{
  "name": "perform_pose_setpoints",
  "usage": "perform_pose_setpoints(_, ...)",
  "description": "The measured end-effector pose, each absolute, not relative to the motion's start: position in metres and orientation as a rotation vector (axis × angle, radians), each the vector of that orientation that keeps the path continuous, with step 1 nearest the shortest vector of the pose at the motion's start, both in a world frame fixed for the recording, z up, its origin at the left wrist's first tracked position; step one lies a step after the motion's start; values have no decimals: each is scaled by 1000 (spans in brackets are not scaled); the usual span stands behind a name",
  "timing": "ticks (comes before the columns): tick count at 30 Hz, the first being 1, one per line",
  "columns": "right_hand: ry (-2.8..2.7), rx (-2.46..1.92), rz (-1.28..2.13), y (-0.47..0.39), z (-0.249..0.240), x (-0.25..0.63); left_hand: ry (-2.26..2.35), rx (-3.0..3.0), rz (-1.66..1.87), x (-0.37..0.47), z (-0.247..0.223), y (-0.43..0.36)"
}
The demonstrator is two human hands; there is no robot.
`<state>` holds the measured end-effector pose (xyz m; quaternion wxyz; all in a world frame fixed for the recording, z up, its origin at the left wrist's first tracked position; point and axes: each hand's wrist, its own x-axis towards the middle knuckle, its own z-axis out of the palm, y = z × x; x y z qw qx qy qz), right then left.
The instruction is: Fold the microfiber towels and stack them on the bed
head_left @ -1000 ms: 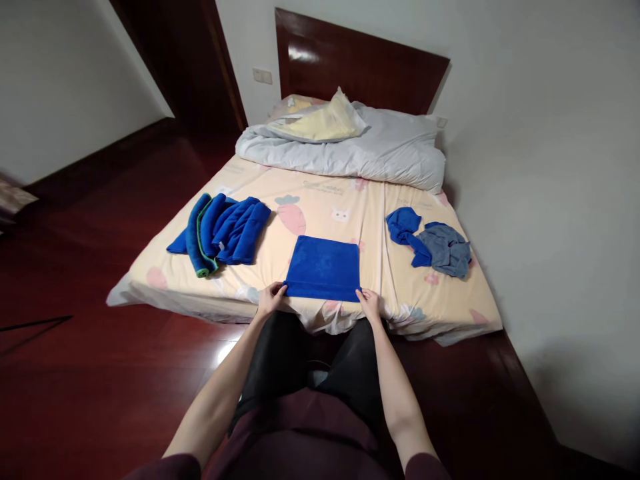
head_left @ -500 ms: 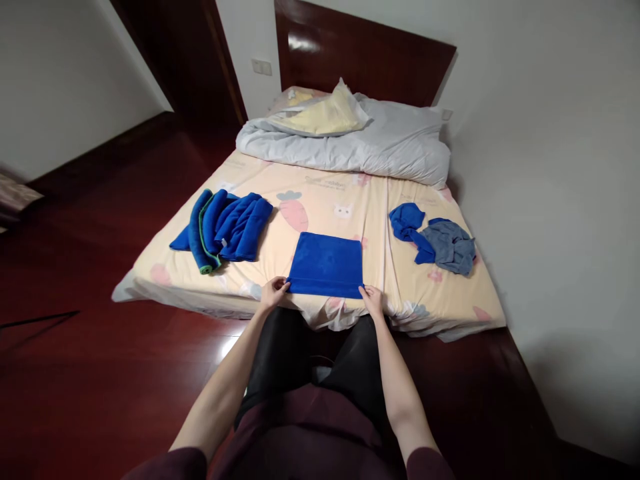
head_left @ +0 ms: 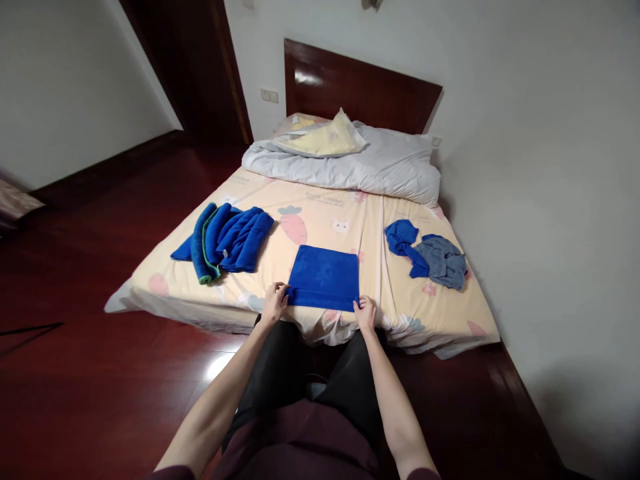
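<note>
Shifted slightly since half a second earlier, the left hand [head_left: 275, 304] has edged from the near left corner of a blue towel [head_left: 324, 271] up its side, while the right hand [head_left: 366, 313] keeps to the near right corner. The towel lies flat on the bed [head_left: 327, 208], close to its foot edge, with a folded band along the near side. Right-hand fingers are drawn together on the cloth; left-hand fingers are bent with a slight gap at the edge (whether they pinch any fabric is hard to tell). Judging by its napped look, the towel should prove light, soft and limp, with little slip and nothing to break; raised by one corner, it would likely sag and lose its crease. Both ends of the band seem the surest hold, taken evenly through every layer. Rolled towels [head_left: 246, 235] lie left of the towel, crumpled cloths [head_left: 443, 261] right of it, a pale quilt [head_left: 345, 175] beyond.
</note>
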<state>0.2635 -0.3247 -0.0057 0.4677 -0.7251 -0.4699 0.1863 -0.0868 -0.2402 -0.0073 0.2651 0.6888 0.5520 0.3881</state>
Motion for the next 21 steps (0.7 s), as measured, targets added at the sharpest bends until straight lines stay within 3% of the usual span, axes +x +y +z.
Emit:
perform_pose_setpoints(4,-1652,-1697,188,-330,11,256,1234,2049,918,-85,-2,-238)
perform_pose_setpoints(9,-2038,-1621,288,-333,25,258,1126,2069,738,-89,4,-235)
perform_pose_setpoints(16,-1945,-1639,381,-331,15,273,1133,1977,765,-93,5,-231)
perform_pose_setpoints(21,-1591,-1559,585,-322,-1,283,1256,1747,887,-93,-6,-226)
